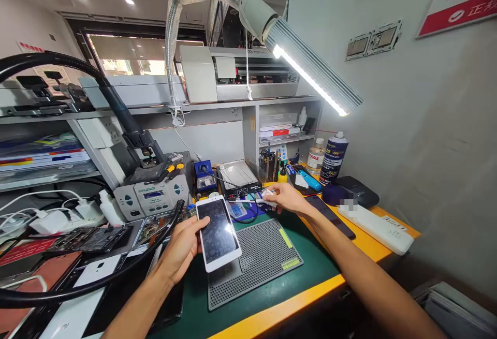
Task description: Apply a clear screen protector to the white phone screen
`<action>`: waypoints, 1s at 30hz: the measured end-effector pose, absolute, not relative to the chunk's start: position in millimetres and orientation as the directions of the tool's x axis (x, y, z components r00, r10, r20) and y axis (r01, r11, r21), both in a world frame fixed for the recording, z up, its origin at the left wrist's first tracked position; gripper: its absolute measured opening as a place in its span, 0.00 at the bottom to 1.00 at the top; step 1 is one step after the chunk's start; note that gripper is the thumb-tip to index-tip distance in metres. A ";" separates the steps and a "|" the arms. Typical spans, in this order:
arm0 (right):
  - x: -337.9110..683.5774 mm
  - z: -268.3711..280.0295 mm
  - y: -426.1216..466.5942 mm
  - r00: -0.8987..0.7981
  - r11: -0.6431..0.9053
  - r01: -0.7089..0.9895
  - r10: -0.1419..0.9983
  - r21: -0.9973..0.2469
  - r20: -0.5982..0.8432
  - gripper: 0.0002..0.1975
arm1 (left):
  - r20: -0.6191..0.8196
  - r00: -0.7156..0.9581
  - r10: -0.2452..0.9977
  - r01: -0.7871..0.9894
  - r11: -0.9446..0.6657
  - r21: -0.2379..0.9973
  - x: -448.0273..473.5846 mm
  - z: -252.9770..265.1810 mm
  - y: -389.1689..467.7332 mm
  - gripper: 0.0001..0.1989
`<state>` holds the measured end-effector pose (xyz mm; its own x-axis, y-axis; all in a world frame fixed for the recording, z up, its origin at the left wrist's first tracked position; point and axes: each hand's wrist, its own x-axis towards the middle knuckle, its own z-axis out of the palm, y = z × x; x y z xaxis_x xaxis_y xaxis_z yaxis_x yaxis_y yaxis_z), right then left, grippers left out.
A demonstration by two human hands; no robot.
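Observation:
My left hand (184, 246) is closed round the left edge of a white-framed smartphone (220, 235), thumb on the front glass. The phone's screen is dark with some reflections, and it is tilted above a grey perforated mat (264, 261). Farther back and to the right, my right hand (285, 196) has its fingers pinched at a small white item (267, 193) whose kind I cannot make out. Just behind that hand stands a yellow bottle (282, 174). A blue card-like piece (243, 210) and a black cable lie between the two hands.
A lamp (310, 64) hangs overhead. At left are a grey soldering station (155, 196), a thick black hose (128, 271) and several phone parts. On the right are a spray can (334, 158), a dark phone (330, 217) and a long white device (376, 227).

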<state>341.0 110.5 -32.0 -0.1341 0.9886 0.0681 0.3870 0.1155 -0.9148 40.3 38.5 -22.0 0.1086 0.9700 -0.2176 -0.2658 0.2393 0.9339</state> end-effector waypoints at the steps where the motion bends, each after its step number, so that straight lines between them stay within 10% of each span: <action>1: 339.8 -33.7 111.1 -0.125 0.118 0.389 0.989 -0.914 0.075 0.16 | -0.219 0.119 0.968 -0.262 0.243 0.934 41.0 -22.3 37.8 0.10; 15: 318.9 -30.3 97.6 -0.001 0.291 0.490 0.943 -0.822 0.334 0.24 | -0.274 -0.023 0.961 -0.488 0.229 0.842 45.4 -27.1 40.0 0.05; 20: 285.3 -25.0 65.5 -0.238 0.411 0.468 0.911 -0.782 0.337 0.23 | -0.275 -0.084 0.958 -0.589 0.175 0.789 49.2 -25.3 35.2 0.07; 25: 255.5 -30.5 36.3 -0.522 0.581 0.489 0.793 -0.651 0.315 0.54 | -0.294 -0.033 0.955 -0.683 0.193 0.704 56.9 -23.3 27.2 0.08; 30: 252.8 -37.7 37.6 -0.554 0.647 0.494 0.749 -0.581 0.363 0.44 | -0.249 0.070 0.966 -0.688 0.227 0.690 56.1 -19.2 25.3 0.13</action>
